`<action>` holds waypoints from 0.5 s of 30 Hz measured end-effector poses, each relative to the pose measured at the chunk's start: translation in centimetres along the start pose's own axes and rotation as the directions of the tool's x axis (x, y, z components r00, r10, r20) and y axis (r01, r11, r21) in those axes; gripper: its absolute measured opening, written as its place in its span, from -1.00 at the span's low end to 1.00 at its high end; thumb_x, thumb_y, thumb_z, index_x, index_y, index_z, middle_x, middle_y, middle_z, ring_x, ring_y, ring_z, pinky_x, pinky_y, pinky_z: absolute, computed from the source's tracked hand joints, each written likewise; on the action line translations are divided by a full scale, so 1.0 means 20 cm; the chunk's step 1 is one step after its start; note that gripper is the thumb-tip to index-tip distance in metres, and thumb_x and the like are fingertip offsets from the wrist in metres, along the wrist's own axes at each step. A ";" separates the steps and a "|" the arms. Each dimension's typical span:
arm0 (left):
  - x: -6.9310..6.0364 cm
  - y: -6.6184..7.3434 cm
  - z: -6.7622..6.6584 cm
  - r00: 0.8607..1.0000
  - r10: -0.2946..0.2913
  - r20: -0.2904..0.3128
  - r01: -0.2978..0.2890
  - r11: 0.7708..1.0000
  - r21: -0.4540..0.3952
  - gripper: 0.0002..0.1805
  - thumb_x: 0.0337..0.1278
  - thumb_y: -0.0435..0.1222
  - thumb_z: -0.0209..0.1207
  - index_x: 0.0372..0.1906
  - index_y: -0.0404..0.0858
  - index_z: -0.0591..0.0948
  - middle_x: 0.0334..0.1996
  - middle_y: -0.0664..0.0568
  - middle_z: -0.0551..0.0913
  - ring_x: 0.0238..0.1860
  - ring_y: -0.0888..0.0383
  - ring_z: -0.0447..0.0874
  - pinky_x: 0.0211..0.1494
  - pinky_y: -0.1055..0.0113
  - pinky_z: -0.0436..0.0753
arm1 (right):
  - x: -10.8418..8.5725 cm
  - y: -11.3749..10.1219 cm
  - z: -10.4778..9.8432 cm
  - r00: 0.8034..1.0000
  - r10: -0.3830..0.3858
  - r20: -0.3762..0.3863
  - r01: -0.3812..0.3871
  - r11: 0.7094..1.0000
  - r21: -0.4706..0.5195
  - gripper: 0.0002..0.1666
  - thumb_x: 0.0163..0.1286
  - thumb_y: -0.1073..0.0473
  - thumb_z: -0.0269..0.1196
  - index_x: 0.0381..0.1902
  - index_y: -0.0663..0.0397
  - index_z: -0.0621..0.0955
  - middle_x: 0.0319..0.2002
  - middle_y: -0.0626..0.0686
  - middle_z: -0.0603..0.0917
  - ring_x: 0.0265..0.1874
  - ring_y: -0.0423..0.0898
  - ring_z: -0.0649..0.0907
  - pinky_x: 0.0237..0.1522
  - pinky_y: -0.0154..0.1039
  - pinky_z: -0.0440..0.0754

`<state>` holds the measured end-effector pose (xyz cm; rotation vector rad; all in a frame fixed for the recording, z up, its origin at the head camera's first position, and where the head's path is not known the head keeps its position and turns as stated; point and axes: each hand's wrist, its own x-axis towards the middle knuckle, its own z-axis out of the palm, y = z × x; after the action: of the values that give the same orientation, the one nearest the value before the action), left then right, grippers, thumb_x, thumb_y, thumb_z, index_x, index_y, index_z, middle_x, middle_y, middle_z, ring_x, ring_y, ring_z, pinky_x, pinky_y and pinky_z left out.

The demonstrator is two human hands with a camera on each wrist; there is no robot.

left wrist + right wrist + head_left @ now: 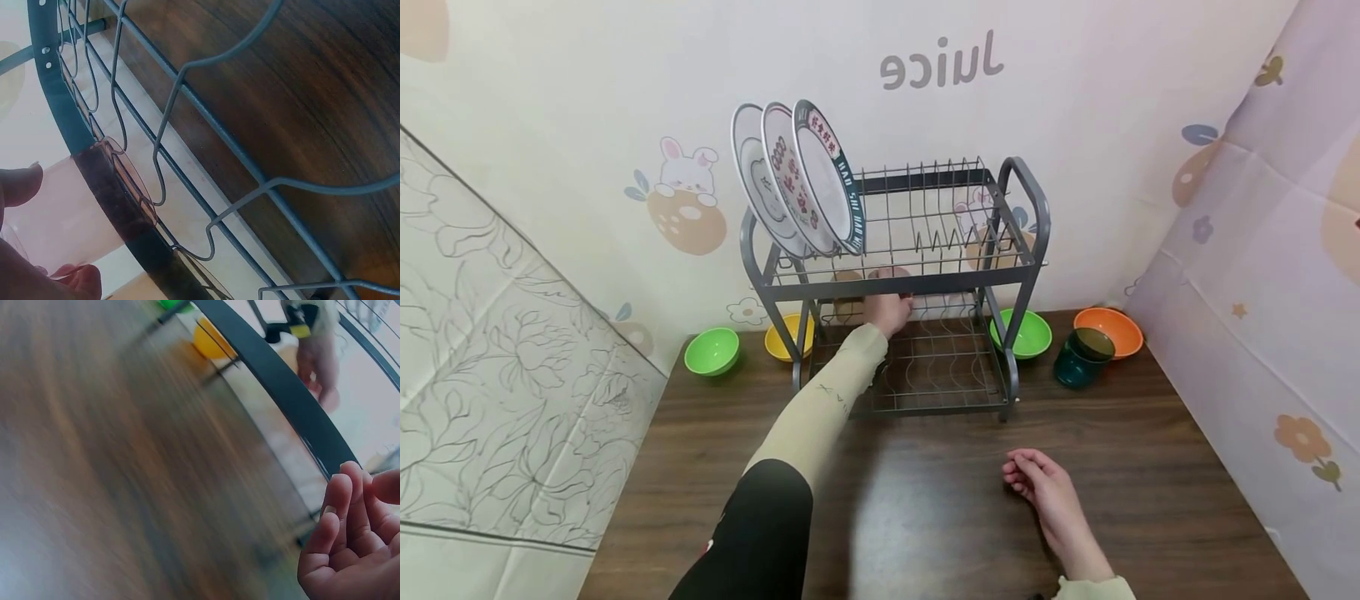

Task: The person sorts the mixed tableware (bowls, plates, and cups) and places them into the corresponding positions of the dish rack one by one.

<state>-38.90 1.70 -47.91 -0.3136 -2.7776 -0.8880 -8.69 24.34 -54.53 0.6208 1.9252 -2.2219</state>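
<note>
My left hand point(889, 313) reaches into the lower tier of a grey two-tier dish rack point(917, 283). It grips a clear pinkish cup point(62, 215) by its sides, with the thumb point(22, 185) on one side and fingertips on the other. One end of this cup lies behind the dark rail, against the wires. Beside it, an amber cup point(848, 286) stands at the back of the same tier. Over the table in front of the rack, my right hand point(1048, 496) has its fingers loosely curled and holds nothing.
Three patterned plates point(838, 183) lean upright on the rack's top tier, at the left. Green point(712, 351) and yellow point(778, 343) bowls sit left of the rack. To its right are another green bowl point(1030, 335), an orange bowl point(1112, 329) and dark teal cups point(1075, 367).
</note>
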 end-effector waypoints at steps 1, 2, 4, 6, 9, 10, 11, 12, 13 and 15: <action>0.00 0.00 0.00 1.000 0.013 -0.003 -0.013 1.000 0.010 -0.69 0.15 -0.26 0.33 -0.04 -0.23 0.55 0.12 -0.22 0.47 0.19 -0.15 0.44 0.18 0.04 0.51 | 0.00 -0.01 -0.02 1.000 -0.011 -0.008 0.011 1.000 0.006 -0.75 0.59 0.18 0.03 -0.09 0.21 0.60 -0.33 -0.02 0.67 -0.32 -0.16 0.64 -0.21 -0.27 0.59; 0.00 0.01 -0.01 1.000 0.028 -0.007 -0.028 0.999 0.027 -0.74 0.14 -0.26 0.33 -0.10 -0.19 0.55 0.10 -0.20 0.48 0.19 -0.14 0.43 0.19 0.04 0.51 | 0.00 -0.03 -0.05 1.000 -0.020 -0.016 0.020 1.000 0.012 -0.76 0.60 0.17 0.03 -0.11 0.15 0.61 -0.34 -0.05 0.67 -0.32 -0.18 0.64 -0.21 -0.28 0.59; 0.00 0.01 -0.01 0.998 0.057 -0.017 -0.056 0.997 0.061 -0.76 0.13 -0.26 0.35 -0.15 -0.15 0.55 0.06 -0.17 0.50 0.19 -0.14 0.42 0.18 0.03 0.50 | 0.00 -0.05 -0.10 0.999 -0.041 -0.029 0.042 0.999 0.029 -0.76 0.60 0.14 0.03 -0.15 0.04 0.63 -0.34 -0.08 0.68 -0.32 -0.21 0.64 -0.20 -0.30 0.59; 0.00 0.01 -0.01 0.995 0.093 -0.037 -0.089 0.991 0.100 -0.81 0.14 -0.26 0.34 -0.21 -0.13 0.55 -0.01 -0.14 0.53 0.16 -0.14 0.44 0.16 0.01 0.51 | 0.00 -0.07 -0.15 0.998 -0.052 -0.037 0.054 0.998 0.045 -0.75 0.60 0.10 0.03 -0.20 -0.07 0.65 -0.33 -0.11 0.69 -0.31 -0.23 0.65 -0.20 -0.32 0.59; -0.01 0.01 0.00 0.987 0.137 -0.083 -0.124 0.982 0.141 -0.85 0.16 -0.26 0.30 -0.22 -0.16 0.56 -0.08 -0.15 0.56 0.11 -0.16 0.48 0.13 -0.02 0.53 | -0.01 -0.09 -0.20 0.997 -0.054 -0.046 0.057 0.996 0.065 -0.73 0.60 0.07 0.04 -0.23 -0.16 0.67 -0.32 -0.12 0.71 -0.30 -0.25 0.66 -0.19 -0.33 0.60; -0.02 0.01 0.00 0.985 0.142 -0.100 -0.127 0.981 0.144 -0.86 0.18 -0.26 0.28 -0.23 -0.18 0.56 -0.10 -0.16 0.57 0.10 -0.17 0.49 0.12 -0.02 0.54 | -0.01 -0.09 -0.21 0.997 -0.051 -0.051 0.055 0.996 0.071 -0.72 0.60 0.07 0.04 -0.24 -0.17 0.68 -0.31 -0.12 0.71 -0.30 -0.25 0.66 -0.19 -0.33 0.60; -0.02 0.01 0.00 0.982 0.152 -0.113 -0.135 0.979 0.150 -0.88 0.18 -0.26 0.26 -0.25 -0.19 0.56 -0.12 -0.16 0.57 0.08 -0.17 0.51 0.10 -0.03 0.55 | -0.01 -0.09 -0.22 0.997 -0.049 -0.055 0.053 0.996 0.076 -0.72 0.60 0.07 0.04 -0.25 -0.19 0.68 -0.31 -0.12 0.71 -0.29 -0.25 0.66 -0.19 -0.34 0.60; -0.03 0.01 0.00 0.979 0.162 -0.124 -0.142 0.978 0.152 -0.90 0.19 -0.26 0.24 -0.29 -0.19 0.56 -0.15 -0.15 0.59 0.07 -0.16 0.51 0.10 -0.02 0.55 | -0.01 -0.10 -0.22 0.997 -0.046 -0.061 0.051 0.996 0.079 -0.72 0.60 0.07 0.04 -0.25 -0.19 0.68 -0.31 -0.12 0.71 -0.29 -0.26 0.66 -0.19 -0.34 0.60; -0.02 0.01 0.00 0.977 0.168 -0.132 -0.148 0.978 0.150 -0.91 0.18 -0.27 0.24 -0.31 -0.19 0.57 -0.17 -0.13 0.59 0.06 -0.16 0.52 0.09 -0.02 0.56 | -0.01 -0.10 -0.23 0.997 -0.043 -0.067 0.049 0.996 0.079 -0.71 0.60 0.07 0.03 -0.26 -0.19 0.68 -0.32 -0.13 0.71 -0.29 -0.26 0.66 -0.19 -0.34 0.60; -0.01 0.01 0.00 0.975 0.176 -0.136 -0.157 0.977 0.142 -0.94 0.16 -0.30 0.25 -0.35 -0.18 0.59 -0.22 -0.06 0.60 0.04 -0.13 0.52 0.09 -0.01 0.56 | -0.01 -0.10 -0.24 0.996 -0.044 -0.075 0.050 0.995 0.082 -0.71 0.60 0.07 0.03 -0.25 -0.18 0.67 -0.31 -0.13 0.71 -0.29 -0.26 0.65 -0.20 -0.34 0.59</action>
<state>-38.61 1.78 -47.95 -0.4330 -2.6118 -0.6582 -8.15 29.21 -53.10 0.6843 1.9074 -2.3501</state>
